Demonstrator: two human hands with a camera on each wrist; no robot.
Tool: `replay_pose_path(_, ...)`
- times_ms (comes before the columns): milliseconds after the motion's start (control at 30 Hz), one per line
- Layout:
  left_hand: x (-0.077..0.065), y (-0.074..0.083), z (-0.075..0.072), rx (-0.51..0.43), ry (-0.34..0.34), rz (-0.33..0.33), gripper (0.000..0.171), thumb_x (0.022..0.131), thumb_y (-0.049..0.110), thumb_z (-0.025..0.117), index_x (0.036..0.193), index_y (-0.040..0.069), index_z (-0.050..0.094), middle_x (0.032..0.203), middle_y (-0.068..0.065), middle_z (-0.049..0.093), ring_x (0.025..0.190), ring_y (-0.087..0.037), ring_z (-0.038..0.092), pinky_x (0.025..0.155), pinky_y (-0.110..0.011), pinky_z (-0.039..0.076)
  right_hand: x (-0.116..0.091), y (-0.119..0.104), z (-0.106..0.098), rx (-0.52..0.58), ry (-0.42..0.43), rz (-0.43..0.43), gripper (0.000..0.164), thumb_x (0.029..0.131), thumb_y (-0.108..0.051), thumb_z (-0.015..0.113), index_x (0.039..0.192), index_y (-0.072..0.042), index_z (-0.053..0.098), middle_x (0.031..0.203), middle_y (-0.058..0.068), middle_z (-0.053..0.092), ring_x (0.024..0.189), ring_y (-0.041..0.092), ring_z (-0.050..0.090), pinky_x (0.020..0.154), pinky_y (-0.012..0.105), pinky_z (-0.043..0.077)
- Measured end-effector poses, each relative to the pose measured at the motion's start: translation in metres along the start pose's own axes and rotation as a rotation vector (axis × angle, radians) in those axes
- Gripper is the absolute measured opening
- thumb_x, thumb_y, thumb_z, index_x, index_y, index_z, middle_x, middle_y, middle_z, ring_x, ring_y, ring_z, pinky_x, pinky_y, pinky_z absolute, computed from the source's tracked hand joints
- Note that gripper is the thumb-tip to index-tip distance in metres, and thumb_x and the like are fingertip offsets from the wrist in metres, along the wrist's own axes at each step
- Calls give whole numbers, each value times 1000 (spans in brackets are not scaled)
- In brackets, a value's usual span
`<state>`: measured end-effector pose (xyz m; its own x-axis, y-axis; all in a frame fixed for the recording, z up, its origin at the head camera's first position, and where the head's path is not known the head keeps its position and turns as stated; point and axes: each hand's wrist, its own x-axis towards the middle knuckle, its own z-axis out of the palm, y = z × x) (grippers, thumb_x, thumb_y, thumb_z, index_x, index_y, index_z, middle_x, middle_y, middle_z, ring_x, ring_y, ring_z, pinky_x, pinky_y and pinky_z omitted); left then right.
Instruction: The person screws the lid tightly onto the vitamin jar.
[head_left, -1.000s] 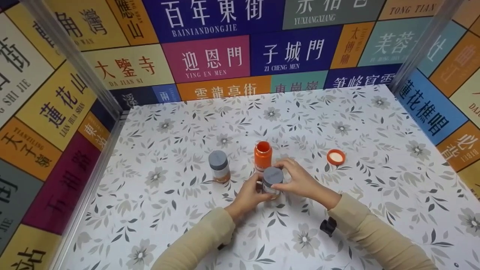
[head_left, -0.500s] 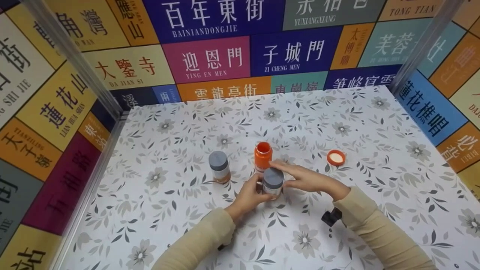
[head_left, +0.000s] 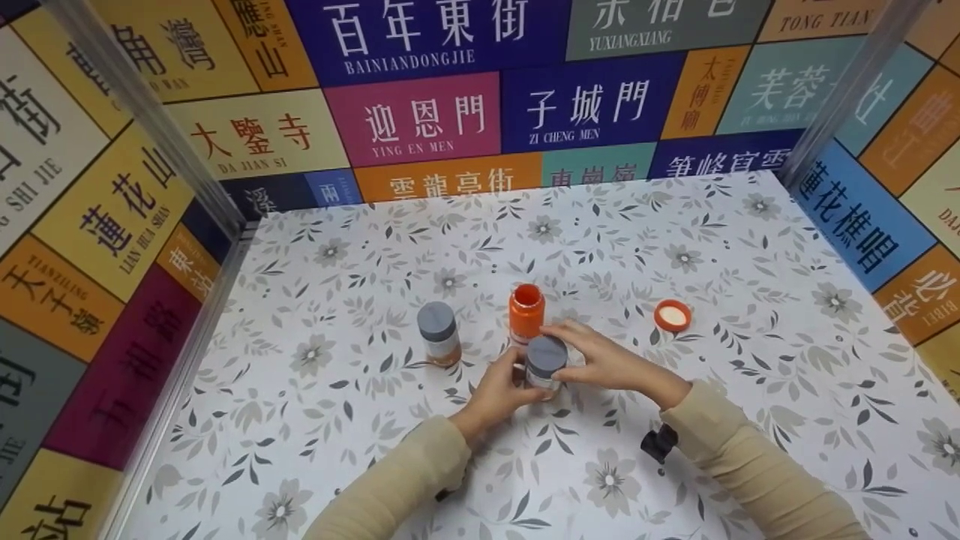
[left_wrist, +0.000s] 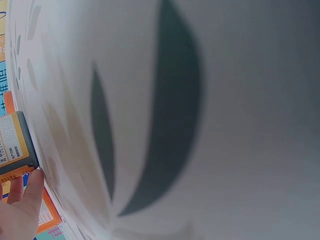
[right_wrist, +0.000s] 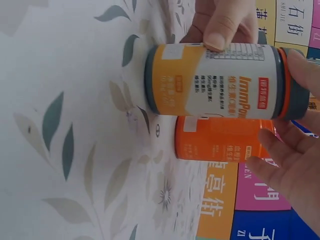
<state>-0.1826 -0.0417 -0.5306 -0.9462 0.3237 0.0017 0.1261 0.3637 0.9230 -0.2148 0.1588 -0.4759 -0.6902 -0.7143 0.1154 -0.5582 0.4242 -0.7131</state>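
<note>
A supplement bottle with a white and orange label [right_wrist: 215, 82] stands upright on the table, its grey screw cap [head_left: 547, 354] on top. My left hand [head_left: 497, 386] grips the bottle's body, thumb across the near side. Around the cap, the thumb and fingers of my right hand [head_left: 611, 362] hold its rim. An orange ring shows under the cap in the right wrist view. Just behind stands an orange bottle [head_left: 526, 313], uncapped, its mouth facing up. The left wrist view catches only part of the left hand [left_wrist: 25, 210] and the bottle's lower end [left_wrist: 15, 142].
A second grey-capped bottle [head_left: 439, 334] stands to the left. On the right lies an orange cap [head_left: 672, 316], its white inside facing up. A floral cloth [head_left: 360, 450] covers the table. Printed panels [head_left: 420, 116] rise along the back and sides.
My right hand loosened from the cap, drew slightly right with straighter fingers, then came back to hold it. The left hand and the bottles stay in place.
</note>
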Motion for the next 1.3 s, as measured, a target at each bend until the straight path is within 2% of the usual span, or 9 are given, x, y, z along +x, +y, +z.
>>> replay_pose_path(133,0,0,0,0,9,5,50,72,17,77,113,8,51,105,-2,58,92,-16,53,82,-35,48,2,0,8,-11,92,-22,59,76,-18,72,126,2,48,127,17,46,115,31,45,96,50,38)
replay_pose_path(367,-2,1,0,8,1,-2,50,72,17,76,115,10,51,108,-3,59,93,-17,55,82,-33,48,5,0,21,-55,266,-18,54,69,-22,78,113,-1,56,116,13,53,108,26,48,92,45,41)
replay_pose_path(567,-3,2,-1,52,-12,-34,52,74,20,74,119,10,51,113,-3,59,98,-16,57,84,-29,48,5,-1,35,0,408,11,52,64,-14,81,107,1,56,103,10,53,94,22,52,84,36,46)
replay_pose_path(900,-5,1,3,119,7,-25,51,75,21,73,120,12,51,113,-2,60,98,-14,57,85,-25,47,4,-5,54,64,581,68,51,62,-7,81,104,3,55,99,11,51,89,20,52,78,32,50)
replay_pose_path(1000,-6,2,4,122,7,-26,50,76,20,73,119,12,52,113,-3,59,99,-14,57,85,-26,47,2,-5,57,39,601,84,52,62,-9,81,105,3,54,100,12,51,88,21,53,77,30,49)
replay_pose_path(1100,-6,4,5,128,2,-11,49,76,20,73,118,10,52,112,-4,60,98,-15,58,85,-25,48,0,-7,55,18,582,113,53,63,-12,81,107,3,54,102,12,51,88,21,53,77,30,49)
replay_pose_path(1300,-8,7,3,131,28,9,49,74,22,76,115,6,53,106,-6,62,93,-17,60,80,-25,49,-5,-8,41,90,392,129,67,68,-16,79,123,4,46,112,15,51,95,25,53,82,41,48)
